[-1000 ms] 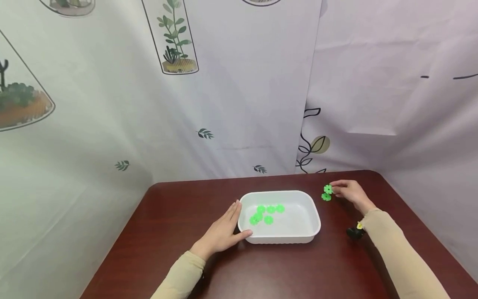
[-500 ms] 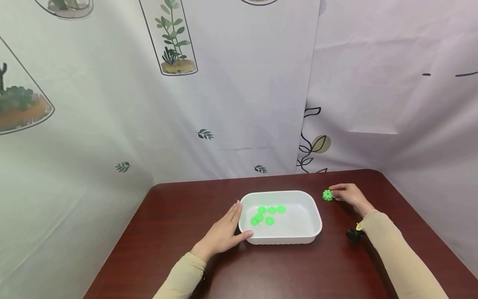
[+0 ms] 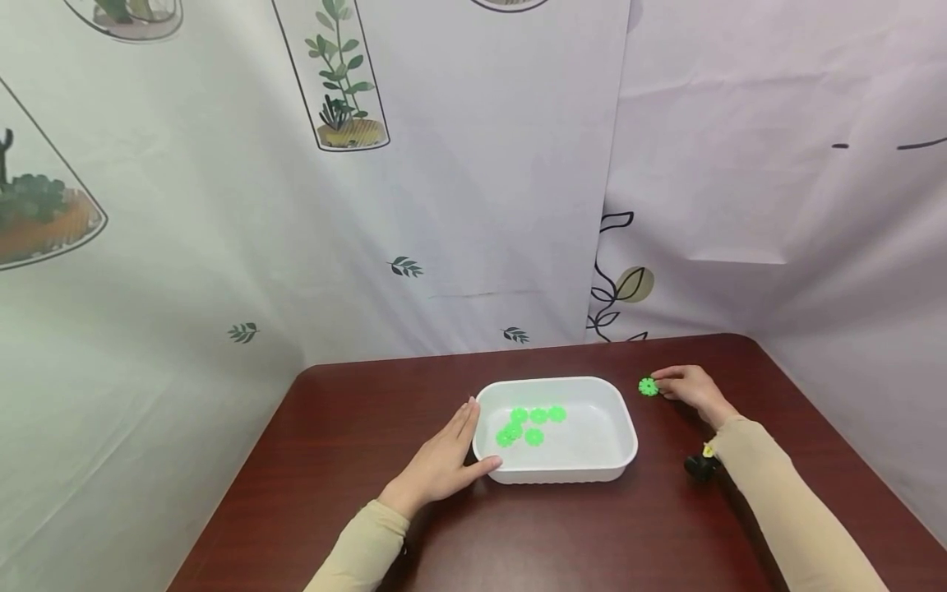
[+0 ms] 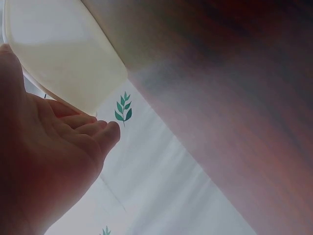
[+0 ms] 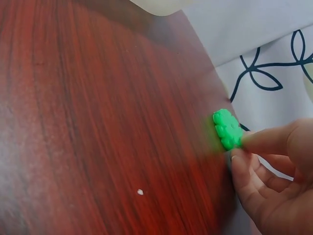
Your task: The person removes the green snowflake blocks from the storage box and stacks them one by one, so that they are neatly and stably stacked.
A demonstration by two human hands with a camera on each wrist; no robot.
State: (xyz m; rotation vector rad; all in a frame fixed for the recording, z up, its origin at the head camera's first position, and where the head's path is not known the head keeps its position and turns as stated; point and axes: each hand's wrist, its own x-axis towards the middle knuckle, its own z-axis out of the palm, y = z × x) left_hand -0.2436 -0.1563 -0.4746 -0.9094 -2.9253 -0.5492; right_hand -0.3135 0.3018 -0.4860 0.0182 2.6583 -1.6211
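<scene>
My right hand [image 3: 694,390] pinches a bright green flower-shaped plastic disc [image 3: 648,386] by its edge, between thumb and index finger. In the right wrist view the green disc [image 5: 228,129] looks thick and doubled, close over the table. My left hand [image 3: 435,462] rests against the left side of a white plastic tray [image 3: 592,474], its fingers straight along the wall and the thumb at the front rim. Several more green flower-shaped discs [image 3: 534,437] lie in the left half of the tray. The left wrist view shows the left hand [image 4: 63,142] at the tray's wall.
A black object [image 3: 700,467] with a small yellow part sits by the right sleeve. The dark red wooden table [image 3: 562,534] ends at a white printed curtain [image 3: 473,205]. A tiny white speck [image 5: 140,192] shows on the wood.
The right hand has lowered its green disc onto the second green disc on the table, so the two now overlap as one shape. The left hand stays at the tray.
</scene>
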